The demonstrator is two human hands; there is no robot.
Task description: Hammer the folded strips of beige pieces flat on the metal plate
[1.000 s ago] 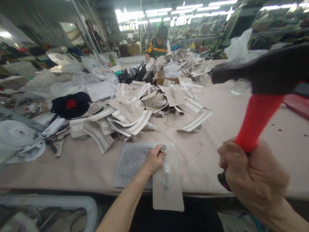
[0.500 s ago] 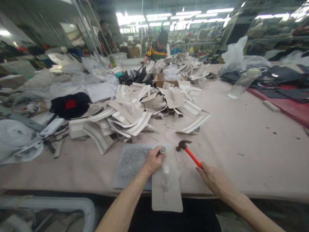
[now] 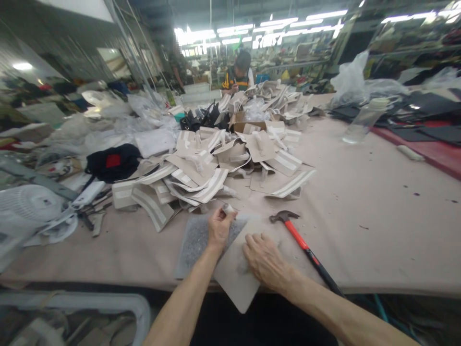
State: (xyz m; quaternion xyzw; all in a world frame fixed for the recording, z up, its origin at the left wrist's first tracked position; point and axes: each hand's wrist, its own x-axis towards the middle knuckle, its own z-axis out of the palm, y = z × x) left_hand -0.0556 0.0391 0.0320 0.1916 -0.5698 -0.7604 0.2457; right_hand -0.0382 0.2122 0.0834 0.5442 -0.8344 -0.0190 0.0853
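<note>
The left hand [image 3: 218,227] is closed around a small metal punch [image 3: 228,208], its pale tip showing just above the curled fingers; the right hand [image 3: 265,259] lies flat and open, palm down, holding nothing, pressing on a beige cut piece [image 3: 234,283] that sits tilted, its near end hanging past the table [image 3: 378,226] edge; under the left hand and partly under the piece lies a grey pad [image 3: 192,242], speckled and worn. Just beyond the right hand's fingers, apart from them, a red-handled hammer [image 3: 304,242] rests on the table, head away from the person; farther out past both hands sprawls a pile of striped beige pieces [image 3: 216,168].

The work in hand looks like placing the piece for punching; to do it well, I judge the right palm should keep the piece flat and square on the pad so the spot to be struck is fully backed; the punch wants to stand upright, not leaning, with the gripping fingers kept low and clear of its top; the overhanging end should not be allowed to tip the piece off its place.
</note>
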